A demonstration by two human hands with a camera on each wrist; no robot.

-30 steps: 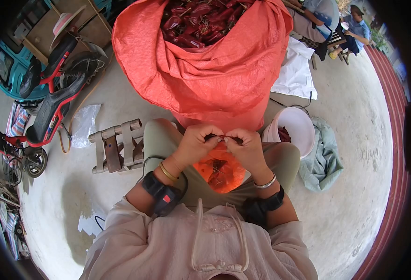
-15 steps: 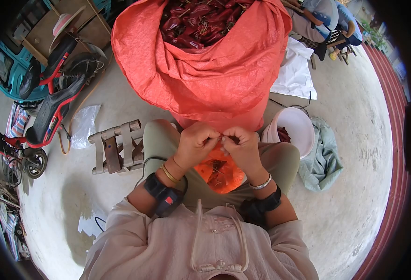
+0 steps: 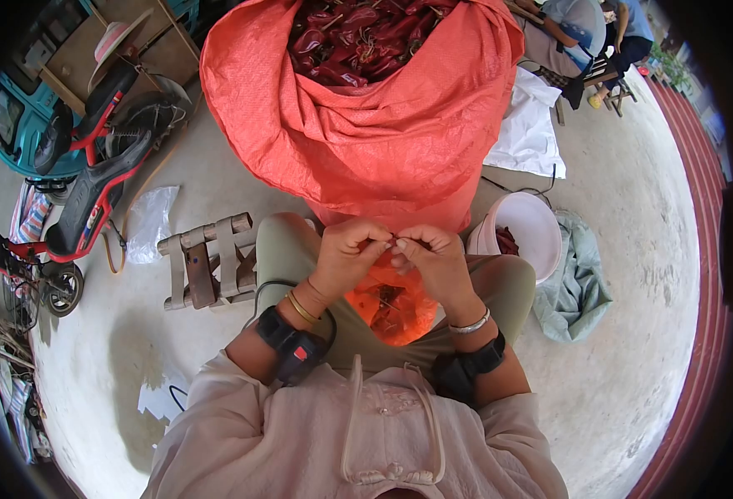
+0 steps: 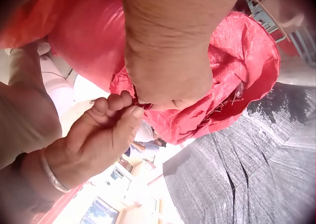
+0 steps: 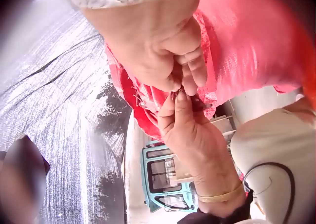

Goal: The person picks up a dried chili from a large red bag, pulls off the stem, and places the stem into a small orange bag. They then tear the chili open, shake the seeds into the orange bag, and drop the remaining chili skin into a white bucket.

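Pinching at lap centre, both hands, fingertips almost meeting. Going left to right, head view: red-and-black scooter (image 3: 92, 195) at far left, brimmed hat (image 3: 113, 50) above it, teal vehicle (image 3: 17, 137) behind. Clear plastic bag (image 3: 152, 224) flat on the concrete, then a slatted stool (image 3: 208, 262) just beside the person's left knee. Left hand (image 3: 343, 259), gold bangle at the wrist, thumb and fingers curled, pinching a small dark-red piece (image 5: 176, 94); right wrist view shows it at the tips. Piece sits between the two hands, in front of the big red sack (image 3: 366, 158) and above the orange bag (image 3: 400, 326). Mostly hidden by fingers, so can't tell its full shape. Sack mouth is wide open, glossy dark-red peppers (image 3: 358, 41) inside, some stems showing. Orange bag is between the legs, dark-red bits and stems visible in it. Right hand (image 3: 435, 270), silver bangle, thumb and index pinching the same piece from the other side, remaining fingers bent. Right of that: white bucket (image 3: 541, 237) beside the right knee, some dark-red peppers inside, green sack (image 3: 574, 287) crumpled against it. White sack (image 3: 524, 133) lies farther up, beside the red one.
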